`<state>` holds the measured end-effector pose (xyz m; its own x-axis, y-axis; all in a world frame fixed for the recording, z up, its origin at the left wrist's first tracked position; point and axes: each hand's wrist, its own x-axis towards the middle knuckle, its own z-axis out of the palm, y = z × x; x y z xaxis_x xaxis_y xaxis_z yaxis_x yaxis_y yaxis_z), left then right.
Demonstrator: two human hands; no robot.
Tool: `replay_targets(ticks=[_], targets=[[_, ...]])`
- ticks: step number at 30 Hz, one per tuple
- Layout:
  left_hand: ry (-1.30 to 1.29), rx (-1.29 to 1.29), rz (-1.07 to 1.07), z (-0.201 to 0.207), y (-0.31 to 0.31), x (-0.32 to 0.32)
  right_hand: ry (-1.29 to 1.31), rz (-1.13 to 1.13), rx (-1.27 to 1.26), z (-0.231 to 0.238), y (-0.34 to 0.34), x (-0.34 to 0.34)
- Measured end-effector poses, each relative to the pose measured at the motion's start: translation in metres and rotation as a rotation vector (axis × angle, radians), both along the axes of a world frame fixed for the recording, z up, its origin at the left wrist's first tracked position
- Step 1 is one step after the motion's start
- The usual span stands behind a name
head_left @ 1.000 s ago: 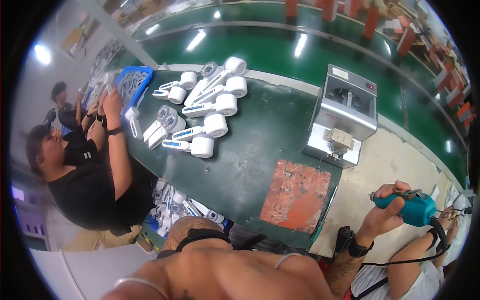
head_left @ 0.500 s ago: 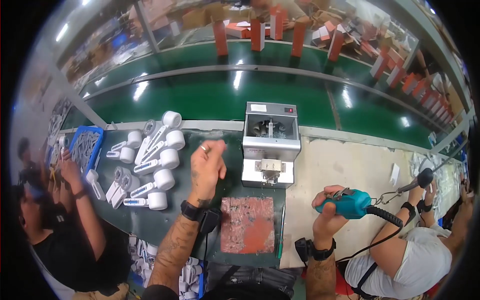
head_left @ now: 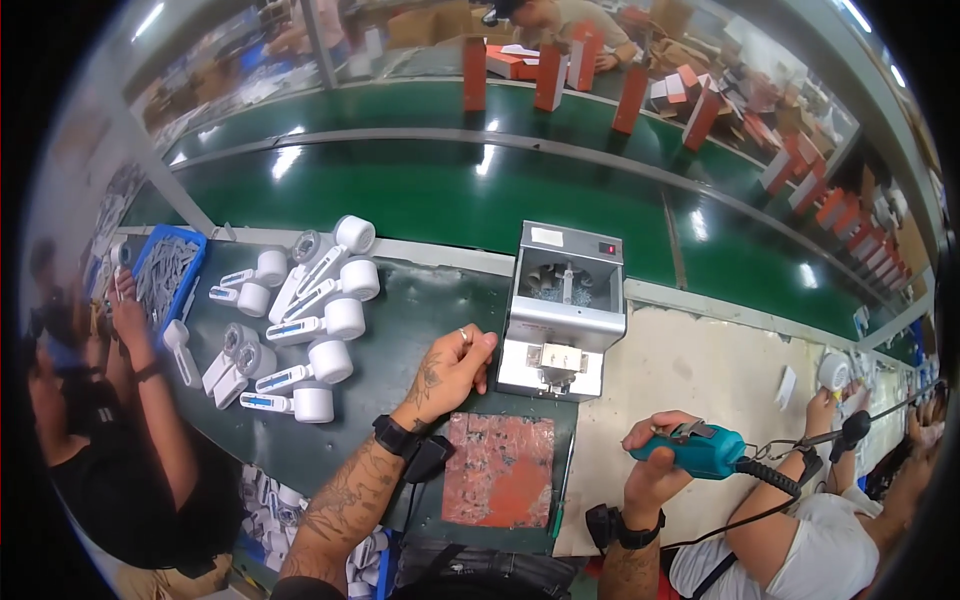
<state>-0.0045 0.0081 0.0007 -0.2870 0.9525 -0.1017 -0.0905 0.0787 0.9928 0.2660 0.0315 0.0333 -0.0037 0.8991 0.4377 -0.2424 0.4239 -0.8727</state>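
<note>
Our right hand (head_left: 655,470) grips a teal power tool (head_left: 712,452) above a pale board (head_left: 690,350), fingers and thumb wrapped around the barrel. The tool's long axis runs crosswise, its nose pointing left, with a coiled black cable (head_left: 770,471) at its rear.

Our left hand (head_left: 448,372), curled in a loose fist with no object showing in it, hangs just beside the lower left of a boxy silver machine (head_left: 565,325); whether the two touch, we cannot tell. The machine lies left of the tool and farther from us.

White handheld devices (head_left: 314,404) lie to the left of our left hand, the nearer of our two. The front ones stretch roughly crosswise, drum-shaped heads toward that hand, slim handles pointing away, some with blue strips along them. Their casings look like smooth, matte plastic.

Between the tool and these devices, closer to us, we see a square red mat (head_left: 500,470), scuffed and flecked with dark, worn spots. Beneath it spreads a dull green bench top (head_left: 430,290). At far left, slender grey pieces fill a blue basket (head_left: 187,297).
</note>
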Motion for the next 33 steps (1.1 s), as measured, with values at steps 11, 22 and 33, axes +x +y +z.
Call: replay_targets(ticks=[11, 22, 33], targets=[[0.106, -0.035, -0.024, 0.003, -0.001, -0.001, -0.027, -0.040, -0.003, 0.005, -0.002, -0.002], [0.055, -0.068, -0.007, 0.015, -0.002, 0.005, -0.016, -0.007, 0.005, 0.004, -0.003, -0.001], [0.052, -0.002, -0.036, -0.002, 0.001, 0.001, 0.012, 0.070, -0.031, 0.004, -0.003, 0.002]])
